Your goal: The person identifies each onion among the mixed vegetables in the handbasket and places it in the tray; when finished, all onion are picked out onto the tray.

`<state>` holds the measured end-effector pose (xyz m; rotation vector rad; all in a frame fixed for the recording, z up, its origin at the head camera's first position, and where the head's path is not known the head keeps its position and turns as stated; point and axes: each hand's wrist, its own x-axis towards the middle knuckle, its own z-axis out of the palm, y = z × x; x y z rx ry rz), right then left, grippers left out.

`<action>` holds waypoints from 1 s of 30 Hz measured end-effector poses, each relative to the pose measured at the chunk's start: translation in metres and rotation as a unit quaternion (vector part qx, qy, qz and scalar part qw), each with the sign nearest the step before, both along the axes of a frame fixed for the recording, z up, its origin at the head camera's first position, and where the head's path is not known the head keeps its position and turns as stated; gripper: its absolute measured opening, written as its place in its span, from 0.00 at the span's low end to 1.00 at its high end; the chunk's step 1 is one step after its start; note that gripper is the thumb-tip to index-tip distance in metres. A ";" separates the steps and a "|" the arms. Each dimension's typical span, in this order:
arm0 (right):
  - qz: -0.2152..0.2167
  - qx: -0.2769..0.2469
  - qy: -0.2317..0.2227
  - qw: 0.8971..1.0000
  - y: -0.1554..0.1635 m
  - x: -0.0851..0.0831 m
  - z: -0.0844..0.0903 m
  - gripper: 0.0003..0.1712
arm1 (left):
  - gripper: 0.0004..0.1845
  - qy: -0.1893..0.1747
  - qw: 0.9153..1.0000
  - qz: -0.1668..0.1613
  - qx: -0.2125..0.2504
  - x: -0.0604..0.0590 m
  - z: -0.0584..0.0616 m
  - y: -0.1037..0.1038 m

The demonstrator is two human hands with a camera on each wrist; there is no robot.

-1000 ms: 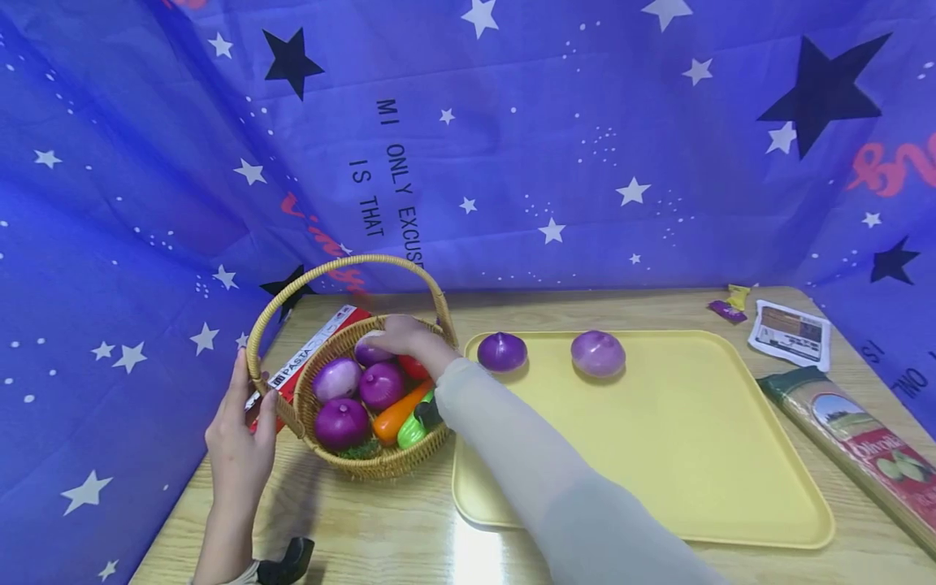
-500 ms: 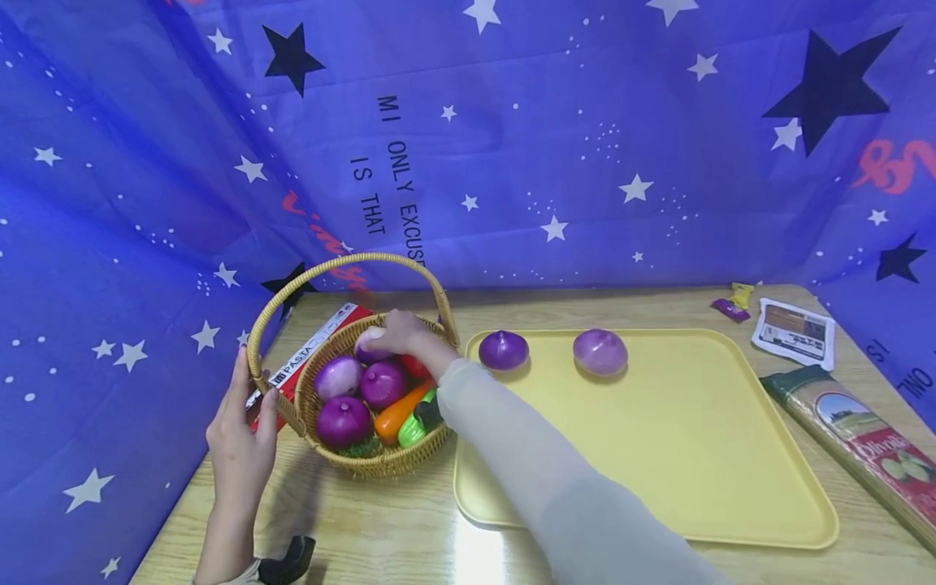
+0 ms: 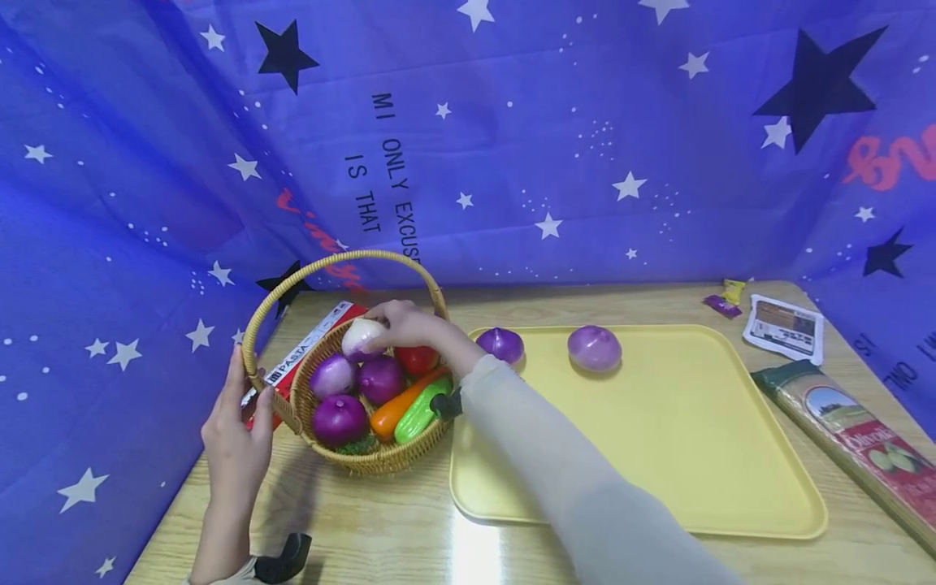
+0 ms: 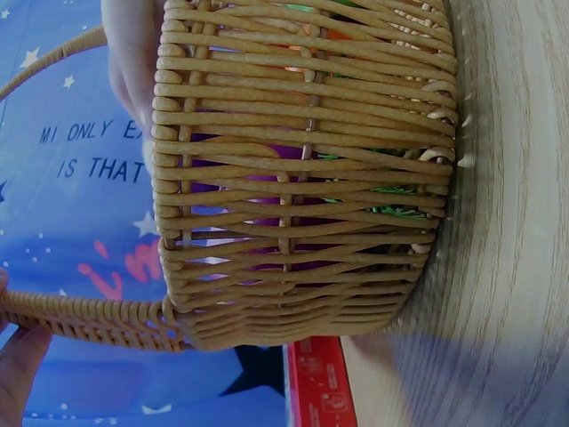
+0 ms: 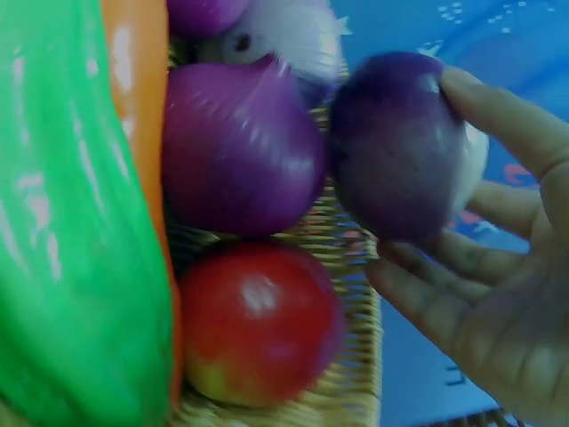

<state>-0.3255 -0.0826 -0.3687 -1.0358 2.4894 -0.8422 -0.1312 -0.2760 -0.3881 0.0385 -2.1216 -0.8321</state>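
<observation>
A woven basket (image 3: 380,465) with a tall handle (image 3: 351,255) stands on the table at the left. My left hand (image 3: 237,443) grips the foot of the handle between thumb and fingers. Over the basket's far side, my right hand (image 3: 405,323) holds a white and purple onion (image 3: 362,340). In the right wrist view the thumb is on one side of this onion (image 5: 396,147) and the fingers are on the other. Below it in the basket lie several purple onions (image 3: 340,420), a red round fruit (image 5: 260,322), a carrot (image 3: 395,413) and a long green vegetable (image 3: 420,412).
Right of the basket lies a yellow tray (image 3: 658,439) bearing a dark purple onion (image 3: 500,344) and a paler one (image 3: 595,348). A pasta box (image 3: 310,345) is behind the basket. Farther right are a long packet (image 3: 855,431), a white-edged pack (image 3: 786,327) and small wrapped sweets (image 3: 724,301).
My right hand has lifted the white and purple onion slightly from among the others, exposing more of it and of the green vegetable. The left hand stays on the handle.
</observation>
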 end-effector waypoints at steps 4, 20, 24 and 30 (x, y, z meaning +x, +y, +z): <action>0.050 0.005 0.007 0.999 0.014 0.006 0.002 0.37 | 0.38 0.002 1.000 0.002 -0.007 0.000 0.000 0.000; 0.100 0.029 -0.006 0.995 0.023 0.012 -0.001 0.41 | 0.38 -0.010 1.000 0.010 -0.004 -0.001 -0.001 0.000; 0.112 0.036 -0.007 0.993 0.022 0.014 0.007 0.41 | 0.39 -0.007 1.000 0.007 -0.001 -0.001 -0.001 0.000; 0.119 0.057 0.035 0.991 0.025 0.018 0.022 0.41 | 0.38 -0.007 1.000 0.015 -0.002 0.001 0.000 0.001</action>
